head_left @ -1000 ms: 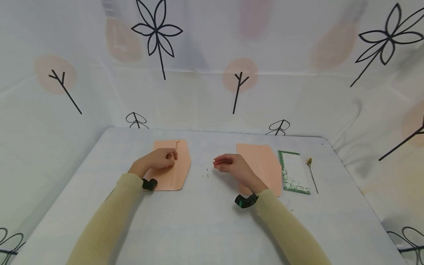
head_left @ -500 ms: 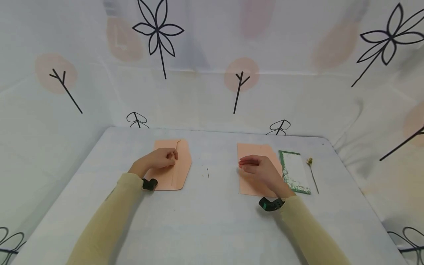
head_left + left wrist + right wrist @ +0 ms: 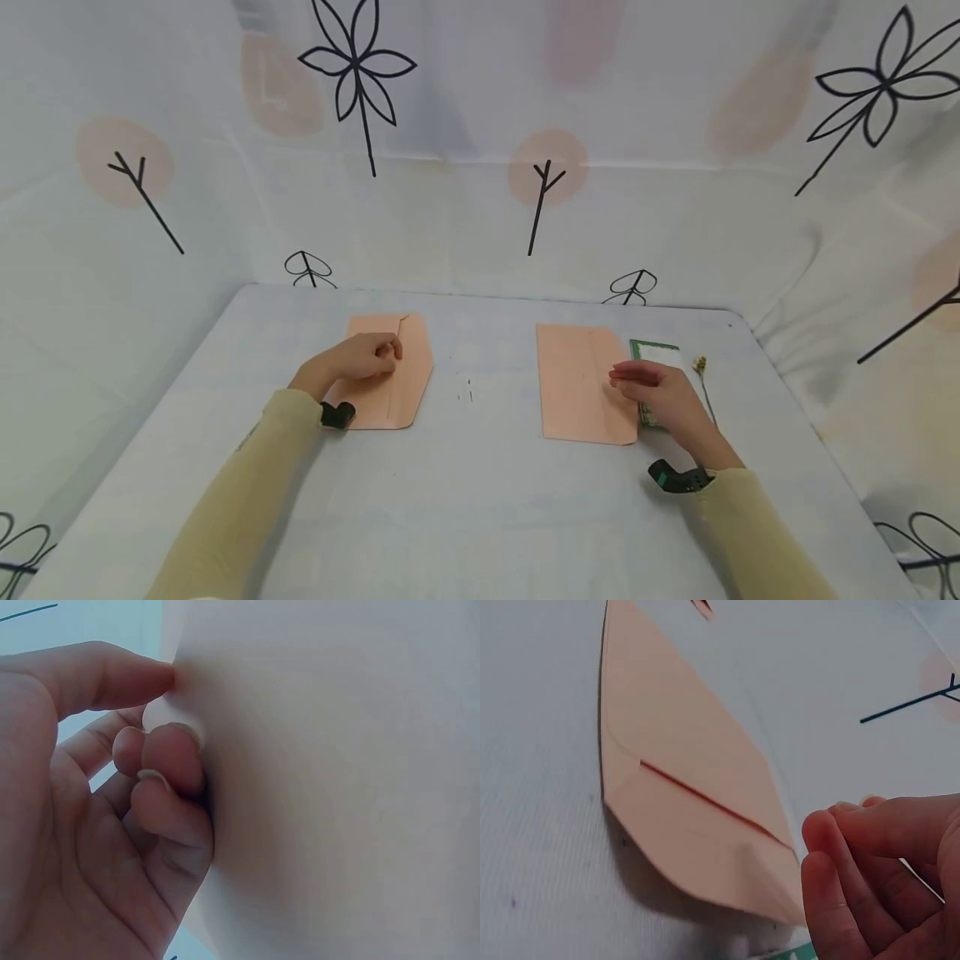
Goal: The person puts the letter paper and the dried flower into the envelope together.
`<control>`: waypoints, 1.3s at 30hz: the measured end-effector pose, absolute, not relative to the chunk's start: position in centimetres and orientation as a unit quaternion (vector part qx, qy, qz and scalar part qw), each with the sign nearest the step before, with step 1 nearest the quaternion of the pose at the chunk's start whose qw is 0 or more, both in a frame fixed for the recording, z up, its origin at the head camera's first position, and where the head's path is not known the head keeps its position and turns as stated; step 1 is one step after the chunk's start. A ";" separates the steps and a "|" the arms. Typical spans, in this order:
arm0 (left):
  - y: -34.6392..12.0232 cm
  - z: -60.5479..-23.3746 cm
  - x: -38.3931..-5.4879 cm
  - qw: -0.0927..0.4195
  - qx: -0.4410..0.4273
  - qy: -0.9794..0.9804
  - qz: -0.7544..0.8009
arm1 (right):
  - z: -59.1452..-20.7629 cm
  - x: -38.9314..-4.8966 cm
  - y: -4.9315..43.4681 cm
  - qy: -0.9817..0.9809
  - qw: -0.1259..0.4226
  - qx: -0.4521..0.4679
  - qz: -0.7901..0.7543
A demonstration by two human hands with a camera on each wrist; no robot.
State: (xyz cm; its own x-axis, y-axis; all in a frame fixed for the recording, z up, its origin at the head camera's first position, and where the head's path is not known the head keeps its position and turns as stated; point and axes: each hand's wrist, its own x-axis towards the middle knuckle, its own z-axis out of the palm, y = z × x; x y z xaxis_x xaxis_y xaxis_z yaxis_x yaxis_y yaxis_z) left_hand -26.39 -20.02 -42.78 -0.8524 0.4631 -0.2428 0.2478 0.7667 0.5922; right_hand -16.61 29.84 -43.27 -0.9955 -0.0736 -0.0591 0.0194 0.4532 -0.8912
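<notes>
My left hand [image 3: 360, 357] rests over a peach envelope [image 3: 415, 375] on the left of the table. Its fingers are loosely curled, and in the left wrist view the fingertips [image 3: 171, 761] touch the paper without gripping it. A second peach envelope [image 3: 570, 383] lies to the right, its flap line showing in the right wrist view. Over that envelope's right side and a green-edged white card [image 3: 660, 353] hovers my right hand [image 3: 667, 402], fingers and thumb close together, nothing visible in them. The hand covers part of the card. Beyond it lies a dried flower [image 3: 701, 368].
Several tiny stem bits [image 3: 469, 392] lie between the envelopes on the white-covered table [image 3: 465, 500]. A white cloth [image 3: 450, 217] with printed flowers and twigs hangs behind the table's far edge and at both sides.
My right hand has moved right, from beside the stem bits, across the right envelope to the card. The left hand has stayed on its envelope.
</notes>
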 end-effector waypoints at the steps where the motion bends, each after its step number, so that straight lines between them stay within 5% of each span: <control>1: -20.0 -42.8 -26.4 0.190 0.193 0.920 0.282 | -43.4 -16.5 30.2 0.857 0.039 -0.012 -0.514; 14: -20.1 -42.9 -26.5 0.193 0.190 0.919 0.287 | -43.7 -15.3 31.1 0.918 -0.003 -0.006 -0.396; 21: -20.1 -43.0 -26.7 0.195 0.191 0.919 0.286 | -43.7 -15.1 31.1 0.950 -0.028 -0.142 -0.278; 30: -20.2 -42.8 -26.4 0.195 0.190 0.918 0.287 | -43.6 -15.4 30.9 0.948 0.080 -0.222 -0.213; 39: -20.0 -42.7 -26.6 0.191 0.210 0.922 0.264 | -43.4 -15.0 29.7 0.950 0.109 -0.225 -0.185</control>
State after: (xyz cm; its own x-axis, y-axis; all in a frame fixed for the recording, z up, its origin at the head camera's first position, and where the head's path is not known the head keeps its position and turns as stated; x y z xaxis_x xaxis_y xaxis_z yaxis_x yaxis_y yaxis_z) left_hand -26.59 -20.03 -42.67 -0.8395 0.4872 -0.2406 0.2858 0.7724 0.5672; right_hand -15.03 29.73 -43.37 -0.8752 -0.4675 -0.1245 -0.3866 0.8306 -0.4008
